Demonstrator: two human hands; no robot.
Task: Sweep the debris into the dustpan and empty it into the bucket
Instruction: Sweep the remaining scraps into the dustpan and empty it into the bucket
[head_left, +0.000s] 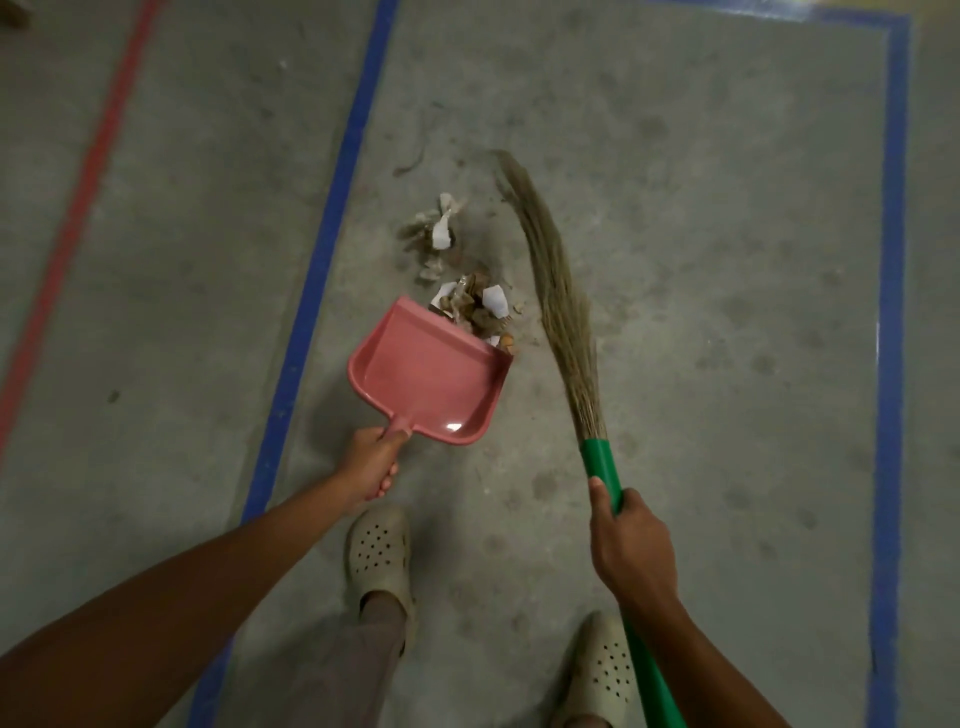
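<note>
Now sweeping: left hand (370, 465) grips pink plastic dustpan (426, 374), right hand (631, 540) green-handled straw broom (556, 291).
Next, brush paper-and-leaf debris (478, 306) toward seven o'clock.

Workshop: tape-marked (317, 270) concrete floor (701, 260)
</note>
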